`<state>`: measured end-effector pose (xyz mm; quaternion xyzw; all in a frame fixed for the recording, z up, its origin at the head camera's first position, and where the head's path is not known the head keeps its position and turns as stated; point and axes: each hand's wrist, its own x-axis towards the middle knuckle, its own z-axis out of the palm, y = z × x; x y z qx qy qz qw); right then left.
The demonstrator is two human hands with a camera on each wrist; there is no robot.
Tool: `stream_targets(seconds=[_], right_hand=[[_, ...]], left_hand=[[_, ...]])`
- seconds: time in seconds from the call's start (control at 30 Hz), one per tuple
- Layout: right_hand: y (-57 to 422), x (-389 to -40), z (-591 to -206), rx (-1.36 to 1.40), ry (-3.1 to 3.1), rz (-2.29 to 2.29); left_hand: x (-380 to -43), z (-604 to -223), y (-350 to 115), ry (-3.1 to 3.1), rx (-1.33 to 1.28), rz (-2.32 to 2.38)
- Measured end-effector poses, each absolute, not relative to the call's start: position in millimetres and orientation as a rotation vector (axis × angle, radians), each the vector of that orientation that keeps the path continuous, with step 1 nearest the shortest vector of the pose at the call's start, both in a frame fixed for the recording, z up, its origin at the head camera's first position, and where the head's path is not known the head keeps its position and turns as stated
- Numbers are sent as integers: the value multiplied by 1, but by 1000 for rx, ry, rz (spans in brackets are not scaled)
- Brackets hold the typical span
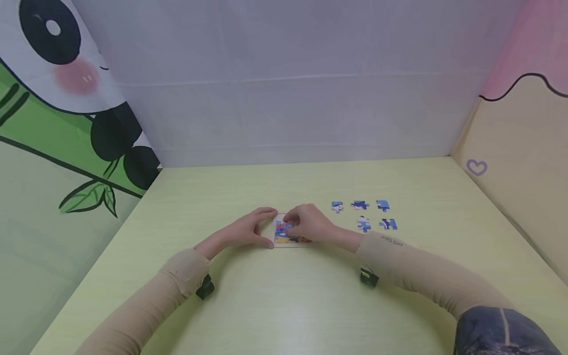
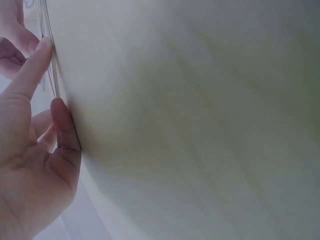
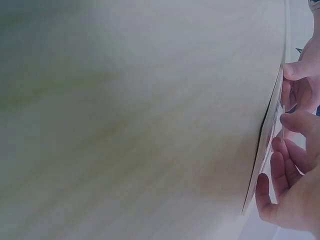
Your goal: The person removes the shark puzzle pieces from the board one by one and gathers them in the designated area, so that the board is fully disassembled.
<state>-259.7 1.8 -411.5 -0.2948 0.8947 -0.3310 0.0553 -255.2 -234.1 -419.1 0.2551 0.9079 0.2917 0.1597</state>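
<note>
A jigsaw board (image 1: pixel 293 245) with a pale border and a colourful picture in blue, red and orange lies on the table. My left hand (image 1: pixel 244 229) holds its left side, thumb at the near corner and a finger at the far corner. Over the picture, my right hand (image 1: pixel 312 225) pinches a thin puzzle piece (image 3: pixel 283 132) between thumb and fingertips. The right hand hides the right part of the board in the head view. Seen edge-on in the right wrist view, the board (image 3: pixel 263 137) runs beside the fingers.
To the right of the board, several loose blue-and-white puzzle pieces (image 1: pixel 360 204) lie in two rows on the pale yellow table (image 1: pixel 284 296). One piece (image 1: pixel 364 224) sits close to the right forearm. A pale cloth wall (image 1: pixel 284 113) closes off the back, with printed panels at both sides.
</note>
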Motion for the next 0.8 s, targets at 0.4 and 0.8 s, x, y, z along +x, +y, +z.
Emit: stream_targets(seconds=[0.4, 0.8], right_hand=[[22, -256, -406, -833, 2753, -972], [56, -258, -411, -743, 2841, -915]], left_hand=[[-255, -417, -232, 2597, 714, 839], [-254, -417, -232, 2607, 701, 822]])
